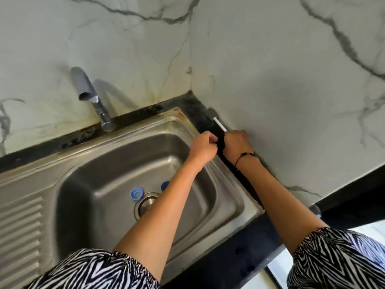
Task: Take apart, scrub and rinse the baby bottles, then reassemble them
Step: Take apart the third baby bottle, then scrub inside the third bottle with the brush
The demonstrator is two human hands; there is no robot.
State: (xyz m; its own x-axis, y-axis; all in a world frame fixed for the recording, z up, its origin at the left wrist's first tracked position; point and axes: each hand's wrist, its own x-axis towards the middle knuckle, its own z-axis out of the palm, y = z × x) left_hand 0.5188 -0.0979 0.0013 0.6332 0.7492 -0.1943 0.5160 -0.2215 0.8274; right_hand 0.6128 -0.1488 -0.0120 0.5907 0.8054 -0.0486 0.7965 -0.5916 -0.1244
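Note:
Two blue bottle parts lie in the steel sink. One blue ring sits beside the drain; the other blue part is half hidden behind my left forearm. A bottle brush with a grey bristle head and white handle lies on the dark counter strip against the wall. My right hand grips its handle. My left hand hovers over the sink's right rim close beside the right hand, fingers curled, with nothing visible in them. No bottle bodies are in view.
A chrome faucet stands at the back left of the basin, not running. A ribbed drainboard is on the left. Marble-patterned walls meet in a corner behind the sink. The dark counter continues at the right.

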